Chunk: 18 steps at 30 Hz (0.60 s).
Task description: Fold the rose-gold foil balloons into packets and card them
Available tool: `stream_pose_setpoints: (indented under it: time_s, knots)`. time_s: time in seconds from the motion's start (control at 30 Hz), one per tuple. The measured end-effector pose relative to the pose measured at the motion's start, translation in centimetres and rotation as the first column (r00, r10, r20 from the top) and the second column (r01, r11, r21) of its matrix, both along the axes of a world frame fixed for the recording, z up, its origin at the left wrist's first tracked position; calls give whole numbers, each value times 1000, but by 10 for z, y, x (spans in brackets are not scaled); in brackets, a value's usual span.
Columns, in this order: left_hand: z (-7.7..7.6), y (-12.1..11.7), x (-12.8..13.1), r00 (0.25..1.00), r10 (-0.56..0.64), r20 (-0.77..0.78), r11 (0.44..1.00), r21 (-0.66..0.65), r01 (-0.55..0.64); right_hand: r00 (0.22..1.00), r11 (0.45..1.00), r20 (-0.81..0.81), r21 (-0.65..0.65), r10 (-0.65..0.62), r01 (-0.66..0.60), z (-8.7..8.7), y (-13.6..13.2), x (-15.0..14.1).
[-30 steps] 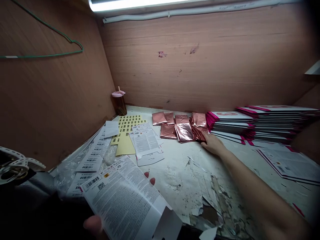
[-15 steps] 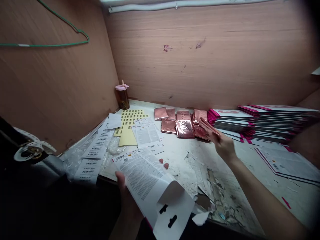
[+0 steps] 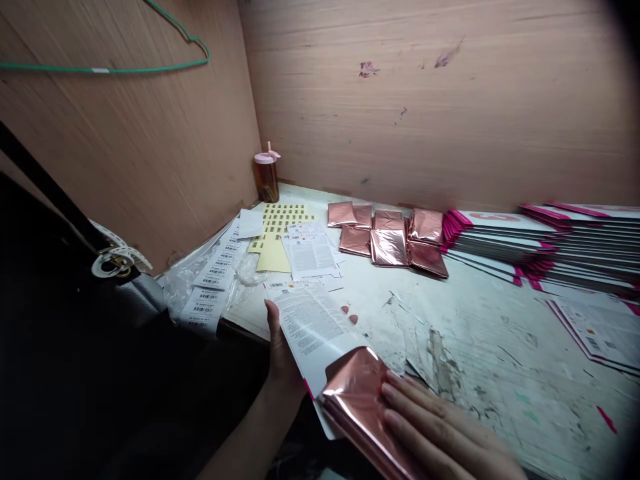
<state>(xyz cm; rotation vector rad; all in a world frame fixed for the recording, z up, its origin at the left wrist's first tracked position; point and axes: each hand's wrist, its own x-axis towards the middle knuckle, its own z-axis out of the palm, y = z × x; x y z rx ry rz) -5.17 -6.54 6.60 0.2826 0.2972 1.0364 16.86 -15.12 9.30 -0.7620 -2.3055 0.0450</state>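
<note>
My left hand (image 3: 285, 360) grips a flat white printed cardboard sleeve (image 3: 317, 327) with a magenta edge, thumb along its left side and fingertips at its right. The sleeve's near end gapes toward me. My right hand (image 3: 430, 420) holds a shiny rose-gold foil packet (image 3: 355, 393), fingers lying along its top and right side. The packet's far end is at the sleeve's mouth, partly covered by its edge. How deep it sits inside I cannot tell. The right thumb is hidden under the packet.
Several foil packets (image 3: 390, 247) lie in rows at the back. Magenta-edged sleeves (image 3: 490, 240) are stacked to the right, with printed ones (image 3: 600, 327) nearer. Yellow label sheets (image 3: 275, 253), barcode labels (image 3: 205, 303) and a lidded cup (image 3: 267, 177) are at left. The tabletop (image 3: 480, 333) is peeling.
My right hand has brought a foil packet from the back rows down to the sleeve's open end. The sleeve's flap with two slots is now covered. The view has shifted left.
</note>
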Motion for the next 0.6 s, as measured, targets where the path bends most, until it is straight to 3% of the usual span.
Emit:
stream_pose_setpoints:
  time_s: [0.13,0.23,0.37,0.6]
  knots:
    - [5,0,-2,996,90,-6,993,-70,-90,985,978,-71,-149,-160,148,2,-8,4]
    - [8,1,-2,996,85,-12,993,-81,-86,988,973,-54,-189,-143,130,7,-7,5]
    - [7,1,-2,997,74,-30,990,-122,-77,999,982,20,-186,-26,29,8,1,14]
    - [4,-6,11,991,117,-64,980,-153,-126,978,973,-46,-119,-202,195,-6,-6,-16]
